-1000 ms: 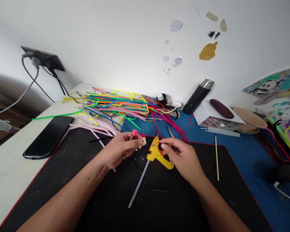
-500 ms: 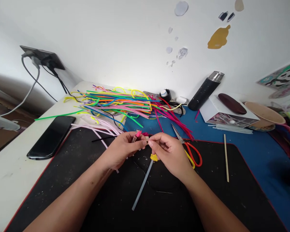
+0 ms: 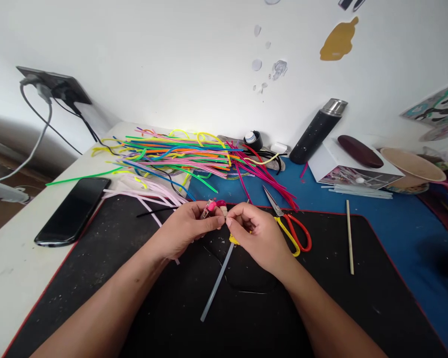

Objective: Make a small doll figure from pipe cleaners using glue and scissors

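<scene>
My left hand (image 3: 188, 226) is closed, with a pink-topped lighter (image 3: 209, 208) held in its fingers. Thumb and forefinger of my right hand (image 3: 256, 231) pinch together, meeting the left fingertips. Whatever lies between the fingertips is too small to make out. Just behind them show a pale beige piece (image 3: 224, 210) and a bit of magenta, both partly covered. Beneath my right hand, a yellow part (image 3: 234, 240) has a translucent glue stick (image 3: 216, 286) running from it toward me; the rest is hidden. Scissors (image 3: 293, 231) with red and yellow handles lie beside my right hand.
Many coloured pipe cleaners (image 3: 179, 154) are piled along the wall. A phone (image 3: 72, 211) lies left of the black mat (image 3: 164, 308). On the right are a wooden stick (image 3: 350, 238), a black flask (image 3: 317, 132), a white box (image 3: 354, 171) and more glue sticks (image 3: 360, 191).
The view has tilted slightly, so most things appear a little higher. My hands keep their fingertips together, and the right hand now covers more of the yellow part.
</scene>
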`<state>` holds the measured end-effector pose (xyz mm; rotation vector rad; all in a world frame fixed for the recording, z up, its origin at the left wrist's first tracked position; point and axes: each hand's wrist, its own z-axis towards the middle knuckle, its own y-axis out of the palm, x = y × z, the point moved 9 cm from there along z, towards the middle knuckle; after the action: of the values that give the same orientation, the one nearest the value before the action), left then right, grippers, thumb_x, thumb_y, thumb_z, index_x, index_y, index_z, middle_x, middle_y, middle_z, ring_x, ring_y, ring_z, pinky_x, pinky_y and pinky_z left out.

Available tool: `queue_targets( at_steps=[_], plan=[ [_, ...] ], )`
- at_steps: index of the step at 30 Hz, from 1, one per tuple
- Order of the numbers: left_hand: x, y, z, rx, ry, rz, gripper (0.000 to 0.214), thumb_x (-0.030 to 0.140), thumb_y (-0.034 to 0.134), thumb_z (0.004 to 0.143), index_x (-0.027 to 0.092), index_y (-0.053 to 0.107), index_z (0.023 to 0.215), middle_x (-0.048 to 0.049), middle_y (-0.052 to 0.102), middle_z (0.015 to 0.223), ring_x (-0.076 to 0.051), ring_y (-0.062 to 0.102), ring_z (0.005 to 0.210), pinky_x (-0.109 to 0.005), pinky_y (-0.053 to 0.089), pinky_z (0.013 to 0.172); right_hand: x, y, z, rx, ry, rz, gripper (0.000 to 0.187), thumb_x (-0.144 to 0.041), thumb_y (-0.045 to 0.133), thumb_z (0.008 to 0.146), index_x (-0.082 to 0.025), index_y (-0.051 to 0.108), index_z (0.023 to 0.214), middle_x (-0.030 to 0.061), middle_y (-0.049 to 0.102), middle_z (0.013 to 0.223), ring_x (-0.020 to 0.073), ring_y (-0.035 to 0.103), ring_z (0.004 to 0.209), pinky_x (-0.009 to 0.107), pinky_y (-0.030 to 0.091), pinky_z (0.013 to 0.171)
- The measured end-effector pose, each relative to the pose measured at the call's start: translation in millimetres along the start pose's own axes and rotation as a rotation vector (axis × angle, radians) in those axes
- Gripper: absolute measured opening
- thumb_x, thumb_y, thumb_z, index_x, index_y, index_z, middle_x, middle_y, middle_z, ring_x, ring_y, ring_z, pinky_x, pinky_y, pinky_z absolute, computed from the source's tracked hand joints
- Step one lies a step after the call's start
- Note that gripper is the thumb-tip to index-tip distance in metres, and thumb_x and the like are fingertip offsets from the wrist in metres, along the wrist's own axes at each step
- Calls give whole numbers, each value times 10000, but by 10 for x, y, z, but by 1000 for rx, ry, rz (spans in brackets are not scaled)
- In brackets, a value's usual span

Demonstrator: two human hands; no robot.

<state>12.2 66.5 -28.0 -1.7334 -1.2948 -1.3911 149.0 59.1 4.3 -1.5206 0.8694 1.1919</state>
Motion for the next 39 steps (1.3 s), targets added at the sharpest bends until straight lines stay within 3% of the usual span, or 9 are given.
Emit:
queue_targets(
  at_steps=[4, 8, 10, 13, 17, 21, 25, 29, 39],
  plan=[
    [57, -17, -17, 1, 39, 76, 391, 549, 774, 859, 178, 708, 963, 30, 590, 770, -86, 408, 559, -222, 322, 507, 78, -69, -3, 28, 28, 40, 98, -296, 664, 917, -212, 668, 866, -58, 512, 650, 116, 486, 574, 241, 399, 541],
    [190, -35, -49, 85, 201, 361, 240, 414, 653, 972, 197, 710, 1059, -33, 718, 966, -190, 637, 874, -290, 499, 790, 153, -167, -24, 67, 66, 92, 140, -338, 683, 919, -214, 658, 857, -62, 508, 634, 112, 489, 534, 249, 400, 527],
    [220, -3, -65, 113, 281, 587, 206, 304, 585, 1004, 205, 734, 1108, -58, 756, 1047, -223, 666, 975, -336, 496, 890, 165, -200, -29, 80, 71, 105, 165, -356, 693, 920, -212, 661, 847, -64, 496, 614, 112, 469, 523, 251, 376, 514],
    [237, 139, -103, 53, 438, 924, 250, 161, 586, 973, 230, 773, 1123, -70, 778, 1075, -255, 656, 1038, -386, 465, 945, 164, -230, -25, 96, 64, 118, 200, -390, 706, 921, -208, 670, 846, -65, 484, 597, 111, 450, 519, 247, 345, 498],
    [192, 250, -146, -41, 506, 1150, 243, 143, 669, 944, 256, 791, 1121, -76, 758, 1075, -286, 610, 1095, -428, 443, 985, 161, -232, -26, 102, 53, 138, 213, -404, 709, 918, -206, 674, 848, -69, 477, 587, 104, 426, 506, 240, 327, 478],
    [267, 283, -188, -67, 493, 1024, 255, 243, 760, 919, 250, 764, 1174, -80, 734, 1135, -287, 593, 1136, -430, 447, 1029, 145, -208, -42, 104, 32, 154, 209, -401, 710, 916, -208, 669, 847, -70, 481, 592, 103, 430, 505, 236, 341, 473],
    [360, 137, -180, 71, 395, 634, 137, 309, 705, 959, 220, 752, 1052, -50, 755, 1051, -232, 651, 1024, -348, 490, 941, 89, -162, -66, 98, 3, 119, 197, -388, 688, 918, -208, 671, 840, -68, 479, 597, 103, 441, 506, 236, 354, 479],
    [295, 14, -135, 134, 271, 325, 184, 384, 715, 947, 201, 736, 954, -20, 754, 946, -189, 664, 893, -289, 497, 842, 26, -127, -88, 101, -17, 77, 168, -356, 679, 910, -214, 671, 820, -58, 495, 599, 109, 451, 520, 238, 366, 491],
    [242, 29, -126, 97, 224, 231, 212, 393, 776, 879, 183, 745, 882, -25, 739, 866, -173, 637, 810, -275, 494, 777, -17, -107, -119, 131, -76, -16, 138, -303, 657, 915, -223, 669, 804, -51, 488, 602, 123, 446, 544, 250, 379, 515]
  ],
)
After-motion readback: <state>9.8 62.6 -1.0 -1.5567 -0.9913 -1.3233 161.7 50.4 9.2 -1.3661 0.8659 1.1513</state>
